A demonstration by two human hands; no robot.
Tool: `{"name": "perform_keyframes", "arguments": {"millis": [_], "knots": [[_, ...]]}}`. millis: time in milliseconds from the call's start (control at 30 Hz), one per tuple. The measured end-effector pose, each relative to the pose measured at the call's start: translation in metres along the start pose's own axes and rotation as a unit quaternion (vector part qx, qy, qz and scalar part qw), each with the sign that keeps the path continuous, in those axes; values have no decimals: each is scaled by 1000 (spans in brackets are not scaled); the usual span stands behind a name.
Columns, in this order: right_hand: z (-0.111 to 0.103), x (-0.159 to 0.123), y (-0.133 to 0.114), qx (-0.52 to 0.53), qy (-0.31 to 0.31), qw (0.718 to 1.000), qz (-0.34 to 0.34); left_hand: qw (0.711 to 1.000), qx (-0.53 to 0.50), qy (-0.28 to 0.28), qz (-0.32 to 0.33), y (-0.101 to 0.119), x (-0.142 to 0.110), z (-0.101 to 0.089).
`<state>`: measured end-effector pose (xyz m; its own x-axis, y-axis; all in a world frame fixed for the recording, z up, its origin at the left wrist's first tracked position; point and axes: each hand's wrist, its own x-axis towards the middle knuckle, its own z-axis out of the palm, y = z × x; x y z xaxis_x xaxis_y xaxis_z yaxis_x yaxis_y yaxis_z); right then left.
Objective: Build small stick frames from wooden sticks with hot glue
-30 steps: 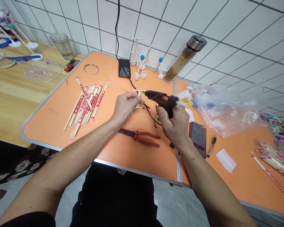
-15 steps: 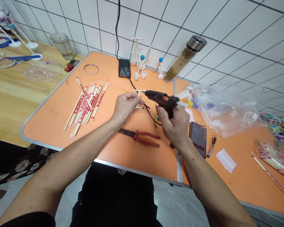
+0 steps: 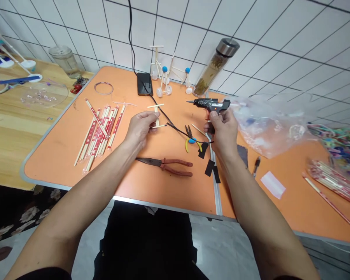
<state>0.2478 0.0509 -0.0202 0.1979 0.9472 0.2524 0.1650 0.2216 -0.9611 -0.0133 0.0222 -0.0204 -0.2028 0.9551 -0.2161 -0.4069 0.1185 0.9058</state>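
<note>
Between the fingers of my left hand (image 3: 141, 126) is a small frame of wooden sticks (image 3: 156, 112), with crosspieces at its top and bottom. My right hand (image 3: 224, 128) grips a black glue gun (image 3: 211, 104) by the handle, nozzle pointing left and apart from the frame. Below the hands lie red-handled long-nose pliers (image 3: 163, 162). Small yellow-handled pliers (image 3: 191, 140) and a few black strips (image 3: 210, 168) rest left of my right hand. Wrapped chopsticks (image 3: 102, 132) are heaped left of my left hand.
Stick models with blue balls and white wheels (image 3: 165, 79) stand at the back, beside a phone (image 3: 145, 84) and a tall glass bottle (image 3: 214, 68). A black cord (image 3: 160, 109) crosses the table. Plastic bags (image 3: 268, 124) and more wrapped chopsticks (image 3: 335, 184) lie to the right.
The glue gun has moved away from the stick frame, to the right in my right hand, and turned level. My left hand has shifted left with the frame. The view has shifted slightly.
</note>
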Motion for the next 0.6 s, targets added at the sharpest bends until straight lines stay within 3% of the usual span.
{"name": "perform_keyframes", "arguments": {"millis": [133,267,400,600], "knots": [[-3,12,16,104,26,985,135,1000,8,-3,12,0,5,-3],[0,20,24,146,16,967,209,1000,12,-10,19,2,5,-4],[6,28,28,150,0,965,215,1000,-3,-13,9,6,3,-5],[10,42,38,116,32,970,213,1000,-25,-17,-5,10,-1,-3]]}}
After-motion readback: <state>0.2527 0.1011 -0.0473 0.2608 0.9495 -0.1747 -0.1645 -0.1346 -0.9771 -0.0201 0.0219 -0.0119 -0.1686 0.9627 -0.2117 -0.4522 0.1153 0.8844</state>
